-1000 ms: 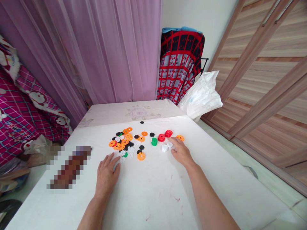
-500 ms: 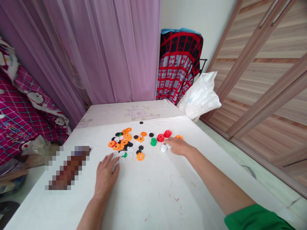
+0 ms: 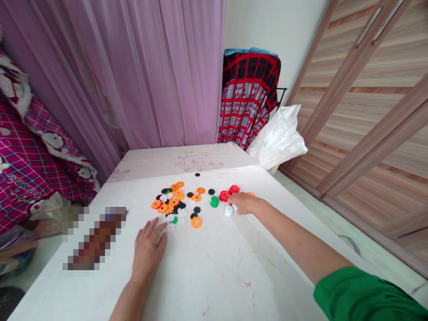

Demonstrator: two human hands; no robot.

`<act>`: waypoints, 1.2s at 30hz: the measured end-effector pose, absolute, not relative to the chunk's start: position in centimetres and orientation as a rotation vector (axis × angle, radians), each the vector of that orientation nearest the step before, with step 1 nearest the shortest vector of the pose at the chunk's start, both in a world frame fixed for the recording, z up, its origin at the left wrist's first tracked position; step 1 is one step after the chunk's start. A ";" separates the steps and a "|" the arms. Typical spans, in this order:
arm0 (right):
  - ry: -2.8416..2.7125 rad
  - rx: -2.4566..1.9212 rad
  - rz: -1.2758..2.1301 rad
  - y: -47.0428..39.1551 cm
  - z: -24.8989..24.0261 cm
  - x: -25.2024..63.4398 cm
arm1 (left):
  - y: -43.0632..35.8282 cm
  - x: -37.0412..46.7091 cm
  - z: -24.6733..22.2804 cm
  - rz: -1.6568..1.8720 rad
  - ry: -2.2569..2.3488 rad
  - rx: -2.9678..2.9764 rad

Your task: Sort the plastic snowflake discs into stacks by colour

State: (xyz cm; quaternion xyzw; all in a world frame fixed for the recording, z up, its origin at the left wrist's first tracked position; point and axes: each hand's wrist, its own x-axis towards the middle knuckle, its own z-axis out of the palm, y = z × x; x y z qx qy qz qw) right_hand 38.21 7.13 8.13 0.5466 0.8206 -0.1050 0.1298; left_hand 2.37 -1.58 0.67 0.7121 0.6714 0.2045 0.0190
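Observation:
My left hand point(image 3: 150, 245) rests on the table with its fingers apart, holding nothing. Its fingertips are close to a loose heap of flower-shaped plastic discs: orange discs point(image 3: 170, 205), black discs point(image 3: 181, 205), clear-white discs point(image 3: 182, 215) and a green disc point(image 3: 174, 220). My right hand point(image 3: 246, 203) is closed on a white flower disc point(image 3: 235, 208), mostly hidden by the fingers. Just left of it sit a white stack point(image 3: 229, 210), a green stack point(image 3: 214, 201) and two red stacks point(image 3: 224, 195). An orange disc point(image 3: 250, 194) shows partly behind that hand.
A white cloth covers the table point(image 3: 214, 276). Single discs lie between heap and stacks, including an orange disc point(image 3: 196, 222) and a black disc point(image 3: 211, 191). A blurred-out item point(image 3: 96, 240) lies at left. A white plastic bag point(image 3: 279, 133) stands beyond the far right corner.
The view has tilted slightly, so the table sits a little lower. My right hand has shifted slightly at the white disc; my left hand stays by the heap.

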 end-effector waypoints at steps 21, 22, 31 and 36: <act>2.360 1.599 -0.339 6.8 9.6 38.1 | -1.6 2.5 0.7 0.630 2.081 2.208; 2.357 1.606 -0.332 6.6 9.9 38.1 | -1.6 2.5 0.7 0.630 2.082 2.208; 2.618 1.498 -0.093 4.3 11.6 36.6 | -1.6 2.6 0.8 0.627 2.082 2.197; 2.620 1.418 -0.012 4.0 10.8 35.4 | -1.6 2.7 0.9 0.633 2.080 2.197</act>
